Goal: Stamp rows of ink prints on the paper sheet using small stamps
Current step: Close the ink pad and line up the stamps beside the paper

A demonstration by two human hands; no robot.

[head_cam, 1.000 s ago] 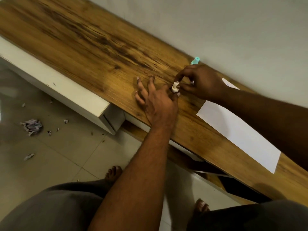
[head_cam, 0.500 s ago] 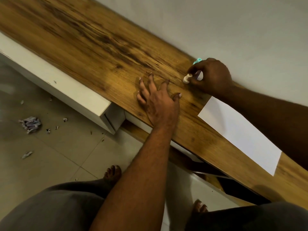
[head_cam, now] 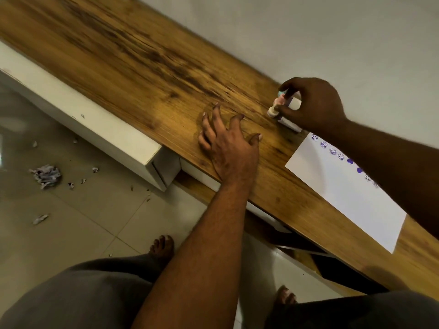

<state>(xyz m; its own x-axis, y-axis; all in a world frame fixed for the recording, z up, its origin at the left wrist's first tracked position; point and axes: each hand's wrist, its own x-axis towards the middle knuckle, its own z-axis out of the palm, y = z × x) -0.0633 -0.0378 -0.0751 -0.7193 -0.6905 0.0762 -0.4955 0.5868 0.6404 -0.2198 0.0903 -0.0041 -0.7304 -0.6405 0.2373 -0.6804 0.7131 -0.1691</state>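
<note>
A white paper sheet (head_cam: 344, 195) lies on the wooden table (head_cam: 142, 74) at the right, with a row of purple prints (head_cam: 332, 151) along its far edge, partly under my right forearm. My right hand (head_cam: 313, 104) hovers near the wall just beyond the sheet's far corner, fingers curled round a small pale stamp (head_cam: 274, 109). Under that hand a few more small stamps (head_cam: 291, 123) lie on the table, partly hidden. My left hand (head_cam: 228, 148) rests flat on the wood with fingers spread, holding nothing.
The table runs diagonally along a grey wall (head_cam: 308, 32). A white drawer unit (head_cam: 99, 136) sits under its near edge. Crumpled paper scraps (head_cam: 46, 175) lie on the tiled floor at the left. My bare feet and knees are at the bottom.
My right hand went back towards the wall with the pale stamp and has shifted aside, uncovering the printed row on the sheet. My left hand stayed flat on the table.
</note>
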